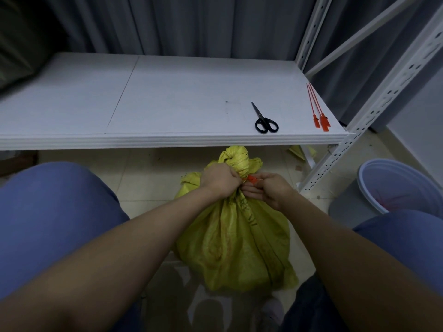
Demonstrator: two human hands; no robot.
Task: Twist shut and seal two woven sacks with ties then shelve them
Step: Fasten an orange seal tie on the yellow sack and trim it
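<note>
A yellow woven sack point(233, 245) stands on the tiled floor between my knees, its neck twisted into a bunch point(236, 158) just below the shelf edge. My left hand point(219, 179) is clenched around the twisted neck. My right hand point(268, 190) pinches the orange tie point(251, 179) that lies against the neck between both hands. Two spare orange ties point(317, 109) lie at the right end of the white shelf point(167, 97). No second sack is in view.
Black-handled scissors point(263, 121) lie on the shelf near its front edge. A grey bucket point(393, 188) with red scraps inside stands on the floor at the right, beside the white perforated shelf upright point(374, 109). Yellow scraps lie under the shelf.
</note>
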